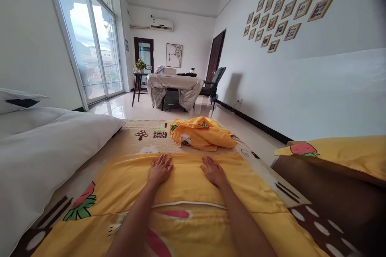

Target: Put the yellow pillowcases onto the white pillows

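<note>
- Yellow, flat-spread fabric cover with pink-and-green prints (187,176) lies on the beige-and-brown patterned bed sheet (144,144), at 6 o'clock from the crumpled orange printed cloth bundle (205,136).
- I judge it light, soft, limp and hard to damage; I'd pinch its far corners, at 11 and 1 o'clock.
- I see faint wrinkles and a white trim strip (189,202) across it.
- Left hand (161,168) and right hand (213,170) rest palm-down on it, fingers slightly apart, gripping nothing.

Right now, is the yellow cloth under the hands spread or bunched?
Spread: the cloth lies flat and wide under the left hand and right hand.
</note>
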`<state>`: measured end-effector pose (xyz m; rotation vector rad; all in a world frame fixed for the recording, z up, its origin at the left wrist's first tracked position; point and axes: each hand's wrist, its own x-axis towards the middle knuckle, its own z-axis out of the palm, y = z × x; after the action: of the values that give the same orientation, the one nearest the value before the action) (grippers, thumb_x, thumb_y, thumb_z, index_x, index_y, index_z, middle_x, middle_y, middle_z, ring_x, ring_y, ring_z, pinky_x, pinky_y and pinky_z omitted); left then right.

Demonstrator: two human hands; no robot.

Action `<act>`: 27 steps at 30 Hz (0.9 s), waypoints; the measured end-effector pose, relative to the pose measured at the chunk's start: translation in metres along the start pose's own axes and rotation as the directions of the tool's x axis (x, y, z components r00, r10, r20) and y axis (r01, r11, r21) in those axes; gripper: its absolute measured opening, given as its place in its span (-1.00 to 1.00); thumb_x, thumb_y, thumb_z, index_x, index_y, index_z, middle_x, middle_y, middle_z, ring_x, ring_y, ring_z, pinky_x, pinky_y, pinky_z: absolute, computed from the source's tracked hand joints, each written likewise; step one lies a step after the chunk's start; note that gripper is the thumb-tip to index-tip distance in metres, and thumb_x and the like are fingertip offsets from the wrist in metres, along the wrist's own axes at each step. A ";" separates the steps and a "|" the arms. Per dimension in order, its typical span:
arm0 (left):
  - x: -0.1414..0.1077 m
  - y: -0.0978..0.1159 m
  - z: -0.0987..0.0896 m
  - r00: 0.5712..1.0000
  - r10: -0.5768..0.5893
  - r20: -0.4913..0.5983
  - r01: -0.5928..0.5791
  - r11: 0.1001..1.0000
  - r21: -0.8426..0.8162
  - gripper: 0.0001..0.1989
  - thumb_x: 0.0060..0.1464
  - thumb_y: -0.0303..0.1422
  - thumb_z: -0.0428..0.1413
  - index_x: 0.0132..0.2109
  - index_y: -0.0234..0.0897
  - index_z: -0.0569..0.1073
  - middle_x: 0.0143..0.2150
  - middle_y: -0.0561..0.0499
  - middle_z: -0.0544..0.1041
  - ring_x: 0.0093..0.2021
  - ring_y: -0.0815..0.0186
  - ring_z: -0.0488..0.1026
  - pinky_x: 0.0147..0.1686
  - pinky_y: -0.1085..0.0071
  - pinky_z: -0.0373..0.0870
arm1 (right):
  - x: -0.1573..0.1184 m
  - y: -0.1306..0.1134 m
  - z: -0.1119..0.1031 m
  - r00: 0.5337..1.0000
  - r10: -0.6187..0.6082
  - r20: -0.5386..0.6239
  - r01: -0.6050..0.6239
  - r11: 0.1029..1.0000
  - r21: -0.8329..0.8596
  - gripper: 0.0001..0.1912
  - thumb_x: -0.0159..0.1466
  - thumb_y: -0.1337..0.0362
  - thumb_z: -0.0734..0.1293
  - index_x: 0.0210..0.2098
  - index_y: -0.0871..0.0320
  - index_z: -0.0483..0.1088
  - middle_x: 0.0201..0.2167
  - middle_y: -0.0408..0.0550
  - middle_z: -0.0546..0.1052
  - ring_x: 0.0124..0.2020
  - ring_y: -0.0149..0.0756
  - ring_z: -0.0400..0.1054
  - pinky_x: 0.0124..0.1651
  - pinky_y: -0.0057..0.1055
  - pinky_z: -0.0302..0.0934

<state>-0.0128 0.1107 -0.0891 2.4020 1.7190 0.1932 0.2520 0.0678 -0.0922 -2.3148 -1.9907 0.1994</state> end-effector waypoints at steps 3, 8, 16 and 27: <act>-0.002 -0.009 -0.003 1.000 -0.014 -0.002 0.014 1.000 0.005 -0.46 0.23 -0.11 -0.29 0.32 -0.06 0.07 0.40 0.03 -0.10 0.39 0.24 -0.19 0.28 -0.04 -0.23 | -0.002 0.008 0.000 1.000 0.015 -0.013 -0.015 1.000 -0.026 -0.39 0.36 0.00 -0.09 0.34 0.03 -0.12 0.38 -0.14 -0.12 0.37 -0.34 -0.28 0.32 -0.24 -0.32; -0.009 -0.036 -0.008 0.998 -0.070 0.002 0.070 0.997 0.019 -0.45 0.23 -0.07 -0.32 0.32 -0.01 0.02 0.41 0.07 -0.14 0.39 0.24 -0.21 0.28 -0.05 -0.24 | -0.003 0.019 -0.003 0.999 0.035 -0.018 -0.036 0.997 -0.064 -0.39 0.35 -0.02 -0.09 0.34 0.02 -0.12 0.38 -0.15 -0.12 0.36 -0.34 -0.26 0.31 -0.19 -0.27; -0.038 -0.120 -0.032 0.967 -0.253 -0.018 0.253 0.964 0.076 -0.43 0.23 -0.11 -0.32 0.34 -0.08 -0.03 0.41 -0.01 -0.14 0.39 0.19 -0.20 0.26 -0.05 -0.19 | -0.016 0.083 -0.023 0.982 0.175 -0.073 -0.185 0.972 -0.147 -0.39 0.34 -0.01 -0.03 0.33 0.01 -0.09 0.37 -0.13 -0.10 0.36 -0.24 -0.26 0.29 -0.07 -0.25; -0.060 -0.147 -0.060 0.894 -0.445 -0.056 0.448 0.878 0.172 -0.44 0.20 -0.23 -0.25 0.31 -0.24 0.12 0.35 -0.24 0.06 0.34 0.01 -0.02 0.20 -0.21 -0.20 | -0.036 0.078 -0.050 0.909 0.366 -0.196 -0.397 0.905 -0.150 -0.40 0.33 0.13 0.03 0.30 0.27 0.03 0.29 0.24 0.10 0.32 0.00 -0.11 0.25 0.07 -0.30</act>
<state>-0.1802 0.1039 -0.0628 2.0329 2.3280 -0.0141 0.3305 0.0219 -0.0523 -2.7229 -1.5195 -0.1608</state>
